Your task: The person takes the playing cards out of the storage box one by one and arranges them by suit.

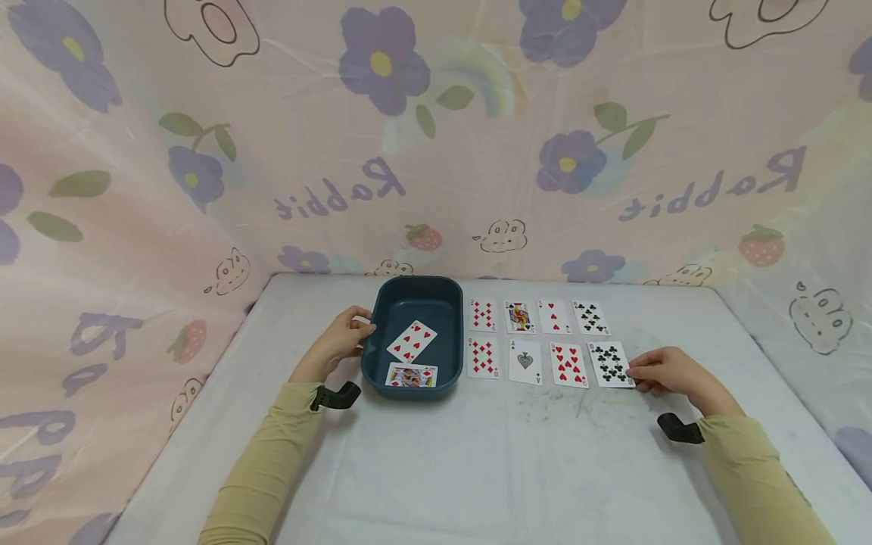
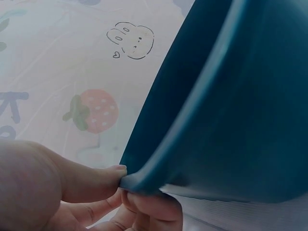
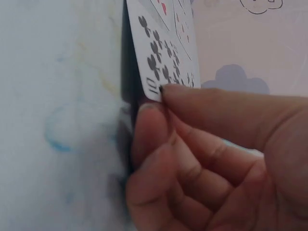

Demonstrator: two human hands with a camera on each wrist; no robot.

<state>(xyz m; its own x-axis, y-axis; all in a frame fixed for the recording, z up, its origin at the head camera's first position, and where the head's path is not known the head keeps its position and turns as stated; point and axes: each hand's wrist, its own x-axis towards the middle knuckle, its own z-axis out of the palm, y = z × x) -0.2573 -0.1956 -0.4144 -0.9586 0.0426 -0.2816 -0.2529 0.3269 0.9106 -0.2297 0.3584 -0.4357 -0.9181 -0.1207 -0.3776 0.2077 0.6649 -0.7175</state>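
At the left side of a dark teal tray [image 1: 412, 391], my left hand [image 1: 338, 342] pinches the rim between thumb and curled fingers, as the left wrist view shows. Inside the tray lie a hearts card [image 1: 412, 342] and a diamonds face card [image 1: 411, 375], both face up. My right hand [image 1: 671, 375] pinches the ten of clubs [image 1: 611, 365] by its near right corner. In the right wrist view the thumb is on the card's face, fingertips beneath, and that edge is lifted. Left of it in the front row is a red hearts card [image 1: 568, 365].
Two rows of face-up cards stand right of the tray. The front row also has the ace of spades [image 1: 525, 362] and a diamonds card [image 1: 483, 358]. Behind lie a clubs card [image 1: 590, 318], a hearts card [image 1: 554, 316], a face card [image 1: 521, 317] and a diamonds card [image 1: 483, 315].
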